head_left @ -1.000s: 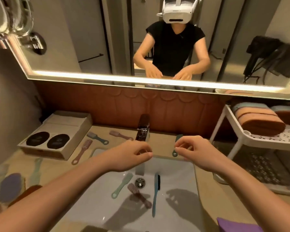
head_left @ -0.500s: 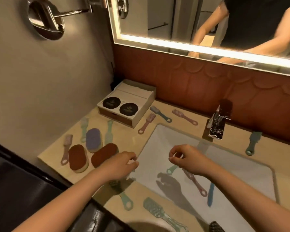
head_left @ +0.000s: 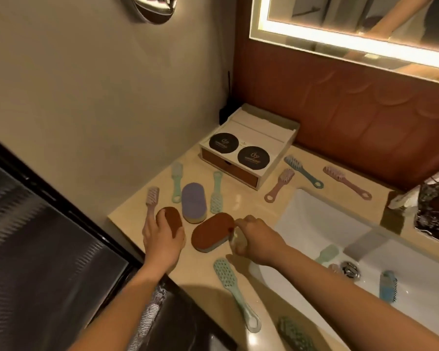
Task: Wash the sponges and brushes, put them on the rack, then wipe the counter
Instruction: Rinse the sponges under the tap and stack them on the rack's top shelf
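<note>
My left hand (head_left: 162,240) lies over the near end of a brown oval sponge (head_left: 169,217), fingers and thumb straddling it. My right hand (head_left: 255,239) is curled round a pale green brush (head_left: 237,240), right beside a second brown sponge (head_left: 211,231). A purple sponge (head_left: 194,202) lies behind them. Several brushes are scattered on the beige counter (head_left: 238,198): a pink brush (head_left: 152,198), two green brushes (head_left: 177,182) (head_left: 216,196), and a long green brush (head_left: 236,292) near the front edge. In the white sink (head_left: 314,224) lie a green brush (head_left: 327,253) and a blue brush (head_left: 388,286).
A white box with two black discs (head_left: 249,153) stands at the back corner. Further brushes, a pink one (head_left: 279,184), a blue one (head_left: 303,172) and another pink one (head_left: 347,182), lie behind the sink. The faucet (head_left: 428,214) is at the right. A wall borders the counter's left.
The view swung left and down from the mirror to the counter's left end. Both hands moved from above the sink onto the brown sponges; the right hand now grips a pale green brush.
</note>
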